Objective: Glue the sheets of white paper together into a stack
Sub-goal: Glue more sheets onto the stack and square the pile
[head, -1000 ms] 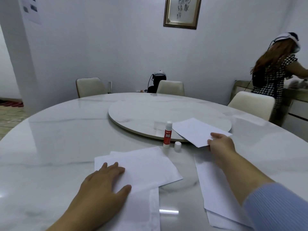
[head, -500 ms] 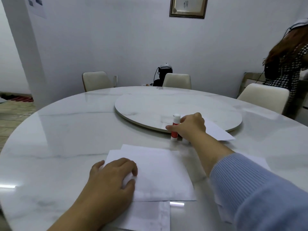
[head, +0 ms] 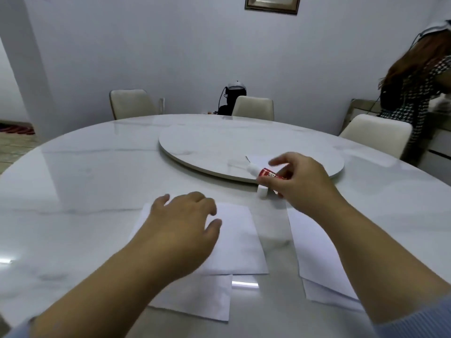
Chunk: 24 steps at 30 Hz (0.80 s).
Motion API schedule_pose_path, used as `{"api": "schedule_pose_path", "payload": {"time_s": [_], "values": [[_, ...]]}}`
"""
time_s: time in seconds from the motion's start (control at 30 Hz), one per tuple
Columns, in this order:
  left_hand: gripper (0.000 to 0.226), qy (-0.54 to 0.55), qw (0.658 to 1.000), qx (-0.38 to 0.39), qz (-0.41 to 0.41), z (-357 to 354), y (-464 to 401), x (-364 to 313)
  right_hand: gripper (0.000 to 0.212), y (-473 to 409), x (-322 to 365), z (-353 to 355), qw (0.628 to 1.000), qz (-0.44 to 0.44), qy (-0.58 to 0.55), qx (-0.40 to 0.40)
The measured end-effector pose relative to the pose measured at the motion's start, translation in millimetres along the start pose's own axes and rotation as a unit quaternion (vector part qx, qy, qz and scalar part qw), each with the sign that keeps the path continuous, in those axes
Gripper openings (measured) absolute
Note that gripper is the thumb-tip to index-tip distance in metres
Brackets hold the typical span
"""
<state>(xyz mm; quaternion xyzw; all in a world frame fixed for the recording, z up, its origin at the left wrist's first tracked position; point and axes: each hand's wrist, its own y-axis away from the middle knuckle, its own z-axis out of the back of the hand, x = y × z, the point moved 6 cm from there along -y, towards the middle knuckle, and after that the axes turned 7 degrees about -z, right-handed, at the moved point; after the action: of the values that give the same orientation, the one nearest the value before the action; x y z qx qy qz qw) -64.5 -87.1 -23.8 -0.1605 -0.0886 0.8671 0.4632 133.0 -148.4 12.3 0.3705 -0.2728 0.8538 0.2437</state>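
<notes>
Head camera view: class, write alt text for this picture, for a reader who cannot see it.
A person's right hand holds an uncapped red glue stick tilted above a round marble table, its white cap standing on the table below it. The left hand rests on a stack of white paper; more sheets lie to the right.

Round marble table (head: 97, 181) w/ lazy Susan (head: 219, 147) at centre. Three cream chairs: far left (head: 131, 103), far mid (head: 253, 107), right (head: 375, 132). Black device w/ white top (head: 233, 96) behind mid chair. Framed pic (head: 272, 3) on wall. Another person (head: 419, 89) at right edge, by a sideboard (head: 439, 142).
</notes>
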Motion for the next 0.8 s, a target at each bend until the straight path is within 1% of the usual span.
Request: {"api": "schedule_pose_path", "payload": {"time_s": [0.03,0.07,0.13,0.17,0.23,0.3,0.37,0.5,0.63,0.8], "values": [[0.038,0.002,1.0,0.015,0.0,-6.1,-8.8,-6.0,0.025,5.2,-6.2,2.2,1.0,-0.014,-0.016,-0.02],[0.042,0.008,0.999,0.034,0.001,-15.1,-16.7,-10.7,0.021,9.7,-12.2,0.6,0.998,-0.032,-0.04,-0.022],[0.051,0.024,0.997,0.079,0.008,-38.4,-27.2,-14.7,0.013,14.8,-22.2,-10.6,0.994,-0.06,-0.087,0.004],[0.054,0.027,0.995,0.099,0.013,-50.0,-29.1,-13.1,0.015,15.8,-25.3,-15.4,0.994,-0.059,-0.091,0.009],[0.057,0.021,0.992,0.126,0.018,-68.6,-29.2,-5.2,0.019,15.4,-28.8,-19.5,0.993,-0.048,-0.105,-0.008],[0.057,0.008,0.99,0.142,0.009,-79.2,-28.7,1.3,0.017,14.0,-31.9,-22.2,0.991,-0.037,-0.124,-0.02],[0.057,0.0,0.989,0.146,0.002,-83.2,-28.9,3.7,0.016,13.0,-34.6,-28.0,0.992,-0.027,-0.124,-0.013],[0.056,-0.003,0.989,0.146,0.002,-85.0,-30.5,4.4,0.016,12.7,-32.6,-36.9,0.997,0.01,-0.074,0.011],[0.056,0.001,0.989,0.146,0.0,-84.9,-30.4,4.7,0.017,14.4,-24.6,-37.1,0.998,0.027,-0.044,0.037],[0.057,0.006,0.989,0.149,0.003,-84.3,-30.7,4.7,0.016,26.3,-15.8,-30.3,0.994,0.019,-0.025,0.103]]}}
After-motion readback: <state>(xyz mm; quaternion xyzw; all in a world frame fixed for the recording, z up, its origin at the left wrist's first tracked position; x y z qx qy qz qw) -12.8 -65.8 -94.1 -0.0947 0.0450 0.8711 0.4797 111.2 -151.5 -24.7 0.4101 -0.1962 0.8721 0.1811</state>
